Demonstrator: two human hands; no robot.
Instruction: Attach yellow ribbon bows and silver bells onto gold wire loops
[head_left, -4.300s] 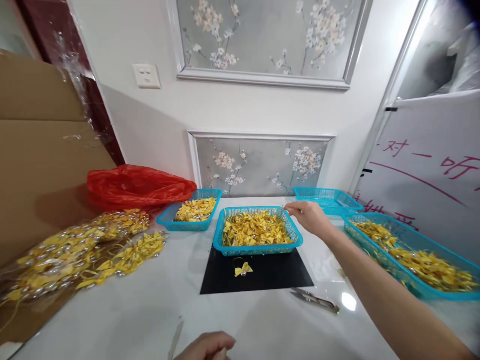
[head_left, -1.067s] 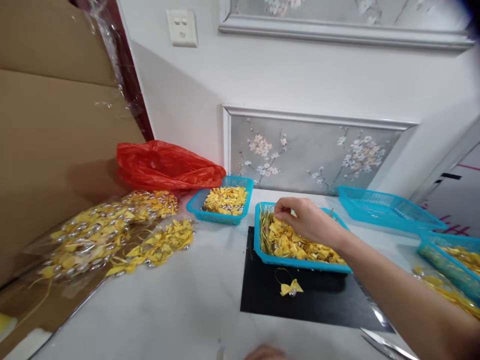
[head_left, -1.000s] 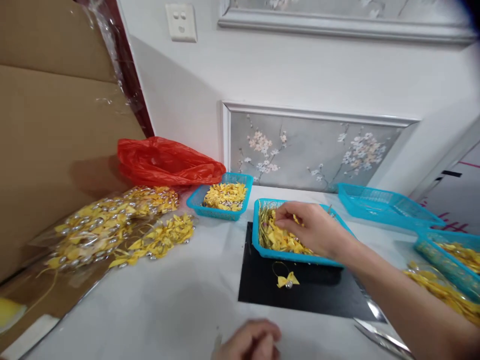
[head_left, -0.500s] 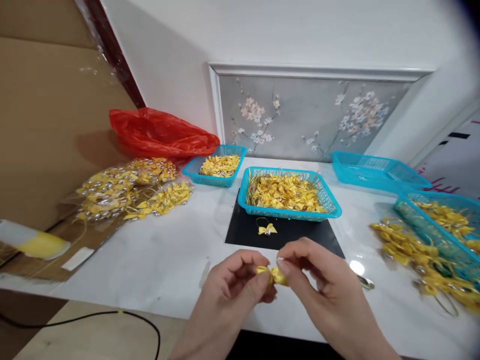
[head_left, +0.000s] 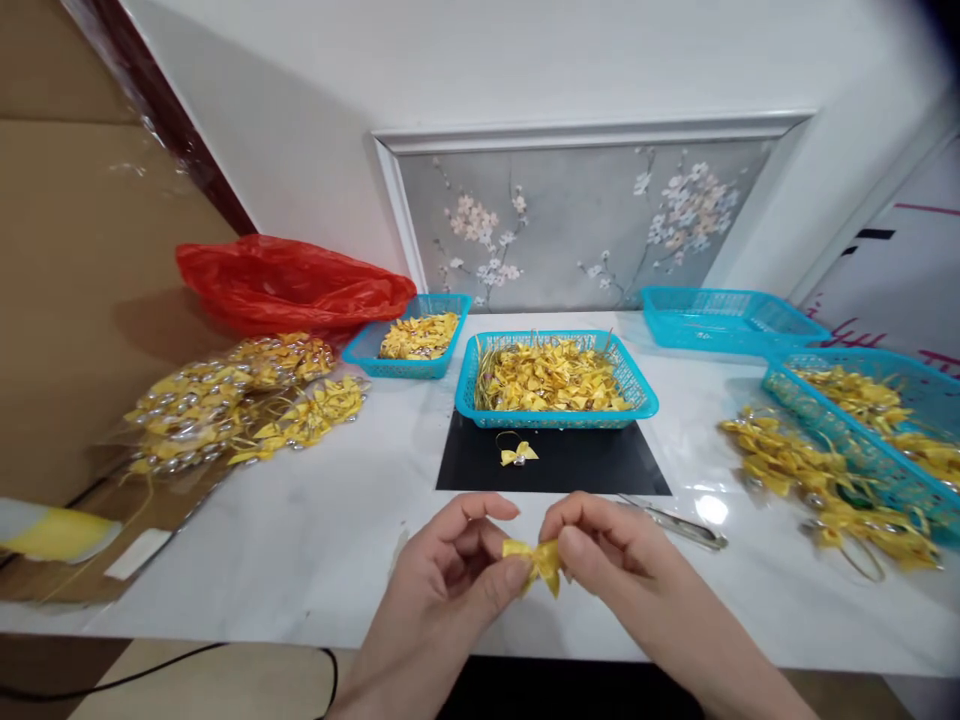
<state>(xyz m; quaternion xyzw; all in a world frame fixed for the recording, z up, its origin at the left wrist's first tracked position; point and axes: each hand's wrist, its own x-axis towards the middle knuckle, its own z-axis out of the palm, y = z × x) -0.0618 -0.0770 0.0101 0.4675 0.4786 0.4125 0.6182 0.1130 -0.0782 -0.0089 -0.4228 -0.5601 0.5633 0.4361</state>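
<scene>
A small yellow ribbon bow (head_left: 541, 562) is held between my two hands above the near part of the white table. My left hand (head_left: 459, 575) pinches its left side between thumb and fingers. On the other side, the fingertips of my right hand (head_left: 626, 560) close on the bow's right loop. Beyond the hands, a single yellow bow with a silvery bead and a cord loop (head_left: 519, 455) lies on a black mat (head_left: 592, 465). A blue basket (head_left: 556, 418) heaped with yellow bows stands on the mat's far edge.
Metal snips (head_left: 686, 527) lie right of my right hand. Loose bows (head_left: 795, 460) sit beside another blue basket (head_left: 780, 385) at right. At left are bagged bows (head_left: 187, 410), a red plastic bag (head_left: 292, 285) and a small blue basket (head_left: 442, 367). A blue tray (head_left: 731, 345) stands behind.
The bow has turned and spread, so its loops and tails show more between my fingers. Both hands still hold it. The view has shifted slightly, and more of the snips shows.
</scene>
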